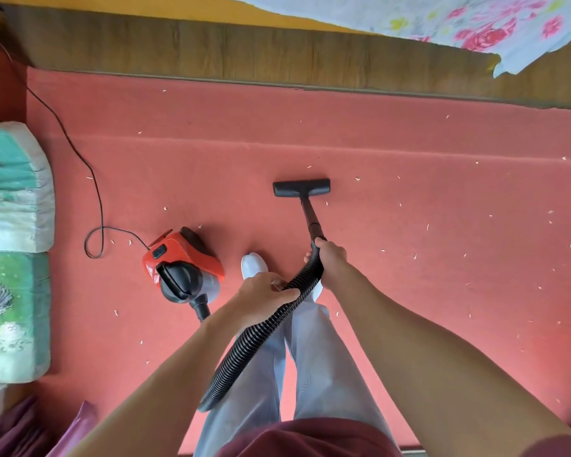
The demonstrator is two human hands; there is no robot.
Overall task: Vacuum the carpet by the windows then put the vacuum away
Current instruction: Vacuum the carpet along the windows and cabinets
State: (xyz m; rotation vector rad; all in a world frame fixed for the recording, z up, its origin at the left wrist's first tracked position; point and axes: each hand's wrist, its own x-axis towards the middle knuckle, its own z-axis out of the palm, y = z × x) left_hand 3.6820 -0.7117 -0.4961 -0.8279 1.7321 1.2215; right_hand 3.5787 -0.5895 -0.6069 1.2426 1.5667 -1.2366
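Observation:
A small red and black canister vacuum point(182, 263) stands on the red carpet point(409, 199) to my left. Its black ribbed hose point(244, 347) loops back past my legs and up to a black wand point(312, 217). The wand ends in a flat black floor nozzle point(301, 187) lying on the carpet ahead of me. My right hand point(332, 258) grips the top of the wand where the hose joins. My left hand point(266, 293) holds the hose a little lower. Several pale crumbs are scattered over the carpet, mostly to the right.
The vacuum's black power cord point(94, 192) snakes over the carpet to the far left. A wooden bed frame point(244, 51) with a flowered sheet point(475, 24) runs along the far side. Folded green and white bedding point(14, 252) sits at the left. My white shoe point(253, 265) stands beside the vacuum.

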